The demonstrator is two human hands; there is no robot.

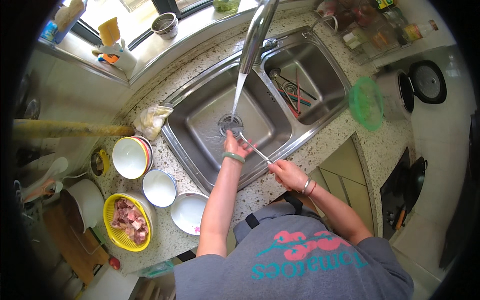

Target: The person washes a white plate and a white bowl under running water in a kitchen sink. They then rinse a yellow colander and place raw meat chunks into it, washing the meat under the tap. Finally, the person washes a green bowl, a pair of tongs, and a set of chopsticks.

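Observation:
Water [239,92] runs from the tall metal faucet [254,40] into the larger basin of a steel sink [192,107]. My left hand [237,145], with a green bangle at its wrist, reaches over that basin by the stream. Its fingers are spread, and I see nothing gripped in them. Over the sink's front edge, my right hand [288,174] is closed around one end of a slim silvery metal utensil [257,152]. The utensil slants toward the left hand's fingers; its exact kind is too small to tell. Beneath the stream lies the drain [229,123].
Left of the sink stand stacked bowls [129,157], a blue-rimmed bowl [160,188], a white dish [189,212] and a yellow basket [111,231] with raw meat chunks. Several utensils [292,95] lie in the smaller basin. A green plastic basin [367,102] stands to the right.

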